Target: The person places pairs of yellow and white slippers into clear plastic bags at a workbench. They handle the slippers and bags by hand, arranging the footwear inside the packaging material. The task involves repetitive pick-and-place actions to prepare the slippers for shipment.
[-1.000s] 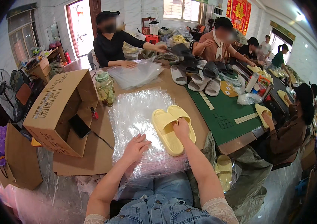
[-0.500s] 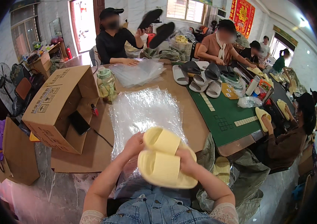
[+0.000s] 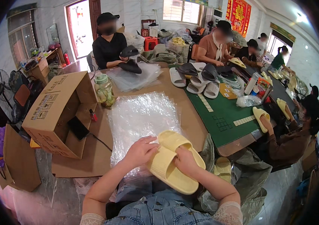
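A pair of pale yellow slide slippers (image 3: 178, 178) is held together over the table's near edge by my right hand (image 3: 185, 161), its fingers tucked in under the straps. My left hand (image 3: 141, 150) is at the left side of the slippers, fingers slightly bent and apart, the tips close to or touching the strap; it grips nothing that I can see. Beneath and beyond my hands lies a stack of transparent plastic bags (image 3: 142, 112) on the brown tabletop (image 3: 184, 123).
An open cardboard box (image 3: 54, 112) with a black phone (image 3: 78, 128) stands left, beside a glass jar (image 3: 104, 90). Grey and black slippers (image 3: 199, 78) sit on the green mat (image 3: 219, 112). Across the table a co-worker (image 3: 108, 45) handles black slippers; others work at right.
The yellow slippers have turned and shifted slightly right in my right hand. My left hand has moved right, over the slippers' side. The far co-worker has lowered the black slippers to the table.
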The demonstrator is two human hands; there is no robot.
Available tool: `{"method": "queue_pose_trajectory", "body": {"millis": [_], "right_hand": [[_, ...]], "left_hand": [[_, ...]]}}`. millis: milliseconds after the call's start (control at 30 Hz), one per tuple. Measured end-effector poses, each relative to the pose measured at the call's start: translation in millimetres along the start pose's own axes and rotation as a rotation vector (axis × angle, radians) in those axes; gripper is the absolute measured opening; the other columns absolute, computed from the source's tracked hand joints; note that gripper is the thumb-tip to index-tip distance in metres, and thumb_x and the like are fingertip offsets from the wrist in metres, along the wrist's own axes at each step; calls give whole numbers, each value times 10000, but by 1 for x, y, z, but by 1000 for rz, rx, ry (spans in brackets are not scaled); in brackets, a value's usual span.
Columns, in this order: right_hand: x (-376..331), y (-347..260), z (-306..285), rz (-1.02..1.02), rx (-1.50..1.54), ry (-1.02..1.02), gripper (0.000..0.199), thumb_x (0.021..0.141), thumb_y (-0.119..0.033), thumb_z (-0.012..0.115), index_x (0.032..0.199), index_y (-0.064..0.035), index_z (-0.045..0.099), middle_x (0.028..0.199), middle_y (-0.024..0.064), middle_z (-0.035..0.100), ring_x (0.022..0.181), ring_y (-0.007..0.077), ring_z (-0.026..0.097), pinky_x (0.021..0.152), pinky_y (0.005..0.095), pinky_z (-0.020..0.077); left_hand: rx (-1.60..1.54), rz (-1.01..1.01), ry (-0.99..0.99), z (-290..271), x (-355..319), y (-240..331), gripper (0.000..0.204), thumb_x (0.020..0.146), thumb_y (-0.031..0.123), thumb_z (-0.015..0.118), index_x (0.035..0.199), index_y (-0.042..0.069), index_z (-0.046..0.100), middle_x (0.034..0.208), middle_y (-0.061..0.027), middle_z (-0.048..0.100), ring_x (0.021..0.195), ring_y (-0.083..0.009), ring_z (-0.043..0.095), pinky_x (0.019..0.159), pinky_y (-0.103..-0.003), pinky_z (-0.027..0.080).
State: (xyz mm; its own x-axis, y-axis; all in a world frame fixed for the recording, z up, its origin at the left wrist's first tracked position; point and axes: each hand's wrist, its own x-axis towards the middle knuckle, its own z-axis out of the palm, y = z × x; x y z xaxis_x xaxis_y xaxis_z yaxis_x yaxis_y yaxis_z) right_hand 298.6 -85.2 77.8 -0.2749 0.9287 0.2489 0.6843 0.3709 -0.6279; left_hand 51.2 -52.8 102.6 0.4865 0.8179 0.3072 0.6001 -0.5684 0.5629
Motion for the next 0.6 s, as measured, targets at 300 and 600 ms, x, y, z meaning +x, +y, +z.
{"method": "queue_pose_trajectory", "body": {"millis": [300,600], "right_hand": [[89,53,102,-43,165,113,168,855,-78,617,990,8,566,1037,251,593,960,429,619,814,490,519],[149,5,118,224,-181,89,345,919,-287,642,1041,28,572,1114,232,602,1006,407,651,819,514,528]], "left_hand": [[-38,238,85,9,-10,58,242,950,136,640,1168,71,723,1292,-137,668,1202,-345,615,1037,-426,479],[-18,198,-21,-12,-26,18,333,957,197,636,1276,118,690,1408,-133,597,1312,-360,529,1115,-435,413]]}}
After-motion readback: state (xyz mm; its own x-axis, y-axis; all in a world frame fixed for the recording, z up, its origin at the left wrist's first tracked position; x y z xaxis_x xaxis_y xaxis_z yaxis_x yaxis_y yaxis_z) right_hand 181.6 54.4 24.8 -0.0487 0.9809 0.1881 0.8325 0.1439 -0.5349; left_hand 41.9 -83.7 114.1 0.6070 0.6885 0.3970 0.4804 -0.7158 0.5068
